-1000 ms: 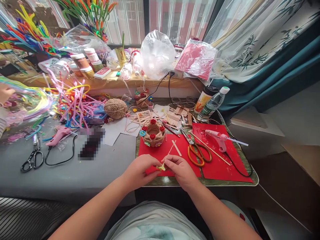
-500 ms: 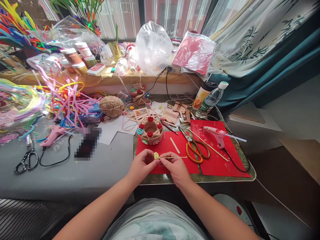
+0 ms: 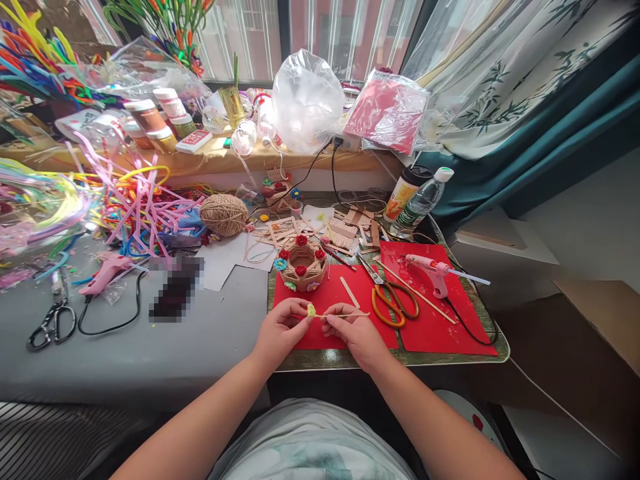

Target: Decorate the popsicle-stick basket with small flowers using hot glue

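Note:
A small yellow-green flower [image 3: 311, 311] is pinched between the thumb and fingers of my left hand [image 3: 284, 331]. From it a thin tan strand [image 3: 356, 315], like a stick or a piece of twine, runs rightward into my right hand [image 3: 358, 333], whose thumb and fingertips are closed on it. Both hands hover over a red sheet [image 3: 379, 339]. Just beyond them stands a round basket [image 3: 303, 275] of wood and twine, with red roses on its rim and blue, green and pink flowers on its side.
Orange-handled scissors [image 3: 395, 303] and a wooden stick [image 3: 350, 292] lie right of my hands. A pink glue gun [image 3: 434, 270] rests on another red sheet [image 3: 460, 333]. A twine ball [image 3: 223, 215], craft sticks [image 3: 345, 230] and a water bottle [image 3: 423, 203] stand farther back. Pipe cleaners [image 3: 133, 200] heap at left.
My right hand has slid slightly rightward along the strand, so more of it shows between the hands. My left hand still pinches the flower.

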### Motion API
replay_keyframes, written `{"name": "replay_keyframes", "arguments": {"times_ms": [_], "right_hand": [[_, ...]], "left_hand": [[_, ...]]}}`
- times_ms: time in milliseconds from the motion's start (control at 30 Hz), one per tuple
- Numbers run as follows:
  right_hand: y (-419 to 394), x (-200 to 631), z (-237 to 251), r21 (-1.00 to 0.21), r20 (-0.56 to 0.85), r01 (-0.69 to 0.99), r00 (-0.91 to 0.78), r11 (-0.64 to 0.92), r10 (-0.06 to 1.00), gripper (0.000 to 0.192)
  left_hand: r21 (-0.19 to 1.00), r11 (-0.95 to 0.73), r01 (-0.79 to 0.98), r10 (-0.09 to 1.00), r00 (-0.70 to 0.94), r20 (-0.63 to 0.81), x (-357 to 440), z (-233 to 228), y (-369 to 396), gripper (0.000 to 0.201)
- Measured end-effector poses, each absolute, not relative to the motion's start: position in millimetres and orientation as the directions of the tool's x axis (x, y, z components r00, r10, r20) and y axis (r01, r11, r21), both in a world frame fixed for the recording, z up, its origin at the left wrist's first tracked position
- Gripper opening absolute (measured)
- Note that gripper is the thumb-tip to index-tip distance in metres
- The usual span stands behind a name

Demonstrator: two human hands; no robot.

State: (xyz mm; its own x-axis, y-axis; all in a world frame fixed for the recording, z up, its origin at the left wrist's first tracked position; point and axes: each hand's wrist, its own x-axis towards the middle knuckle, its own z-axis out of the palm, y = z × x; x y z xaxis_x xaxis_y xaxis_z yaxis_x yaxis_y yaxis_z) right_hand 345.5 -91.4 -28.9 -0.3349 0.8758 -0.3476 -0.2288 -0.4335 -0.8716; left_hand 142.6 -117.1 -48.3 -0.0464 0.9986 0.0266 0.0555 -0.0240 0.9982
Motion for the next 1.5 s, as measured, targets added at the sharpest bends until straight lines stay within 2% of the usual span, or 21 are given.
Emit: {"name": "replay_keyframes", "arguments": {"times_ms": [67, 133, 200, 233, 300, 400, 600, 733, 833, 900, 1000, 1100, 1167, 1200, 1300, 1400, 1500], "right_hand": [[-86.1, 366.9, -22.4, -0.965, -0.248, -0.008, -0.282, -0.261, 0.927, 0.037], [-77.1, 395.8, -17.3, -0.958, -0.041, 0.287, -0.199, 0.019, 0.979, 0.032], [-65.9, 426.5, -16.9, -0.776, 0.191, 0.582, -0.152, 0.244, 0.970, 0.029], [-60.2, 440.5, -18.9, -0.664, 0.242, 0.693, -0.156, 0.280, 0.958, 0.030], [-50.5, 462.5, -26.5, -0.468, 0.231, 0.847, -0.157, 0.251, 0.960, 0.036], [-41.8, 478.7, -40.1, -0.337, 0.149, 0.917, -0.172, 0.214, 0.974, 0.042], [-36.1, 478.0, -49.6, -0.337, 0.106, 0.923, -0.158, 0.185, 0.982, 0.059], [-40.1, 477.9, -45.6, -0.352, 0.124, 0.925, -0.105, 0.142, 0.987, 0.054], [-48.0, 481.9, -39.4, -0.446, 0.134, 0.891, -0.028, 0.086, 0.991, 0.051], [-53.2, 484.2, -34.8, -0.601, 0.111, 0.800, 0.069, 0.011, 0.991, 0.050], [-60.5, 482.1, -27.2, -0.882, -0.017, 0.463, 0.161, -0.091, 0.987, 0.053], [-74.6, 468.2, -18.3, -0.978, -0.163, 0.112, 0.126, -0.177, 0.979, 0.054], [-91.5, 451.4, -15.0, -0.963, -0.265, -0.052, 0.015, -0.264, 0.964, 0.048], [-101.7, 441.1, -15.3, -0.939, -0.307, -0.131, -0.093, -0.317, 0.947, 0.045], [-132.7, 407.9, -25.1, -0.819, -0.292, -0.361, -0.406, -0.446, 0.866, 0.044], [-151.7, 381.7, -38.1, -0.718, -0.222, -0.444, -0.584, -0.536, 0.781, 0.051], [-158.0, 368.5, -43.5, -0.594, -0.183, -0.455, -0.727, -0.663, 0.662, 0.065]], "left_hand": [[0.998, -0.022, 0.062, 0.996, -0.083, 0.027, 141.2, -46.4, -117.2, 0.026], [0.999, -0.006, 0.053, 0.995, -0.096, 0.012, 140.5, -44.3, -117.8, 0.028], [1.000, 0.011, 0.028, 0.996, -0.087, -0.009, 140.8, -43.0, -118.5, 0.029], [1.000, 0.017, 0.018, 0.997, -0.079, -0.016, 141.2, -42.7, -118.8, 0.029], [1.000, 0.009, 0.021, 0.997, -0.073, -0.008, 142.1, -42.9, -119.0, 0.028], [0.997, -0.039, 0.068, 0.995, -0.086, 0.044, 142.5, -43.0, -118.2, 0.027], [0.990, -0.098, 0.104, 0.981, -0.154, 0.114, 139.9, -40.7, -115.7, 0.027], [0.987, -0.130, 0.096, 0.971, -0.189, 0.147, 137.6, -42.9, -116.3, 0.022], [0.981, -0.169, 0.095, 0.956, -0.226, 0.187, 136.5, -43.6, -117.4, 0.019], [0.974, -0.207, 0.095, 0.940, -0.255, 0.225, 136.2, -42.6, -117.9, 0.017], [0.959, -0.268, 0.089, 0.907, -0.312, 0.282, 135.5, -42.1, -117.7, 0.013], [0.947, -0.315, 0.055, 0.877, -0.364, 0.313, 133.9, -46.2, -117.1, 0.012], [0.944, -0.328, 0.030, 0.868, -0.385, 0.313, 132.5, -50.3, -117.1, 0.012], [0.944, -0.328, 0.022, 0.866, -0.393, 0.310, 131.9, -52.1, -117.3, 0.012], [0.942, -0.333, 0.027, 0.852, -0.421, 0.313, 131.1, -54.3, -118.2, 0.014], [0.938, -0.343, 0.049, 0.835, -0.443, 0.328, 131.3, -52.7, -118.8, 0.014], [0.934, -0.354, 0.054, 0.813, -0.475, 0.336, 130.9, -50.4, -118.4, 0.017]]}}
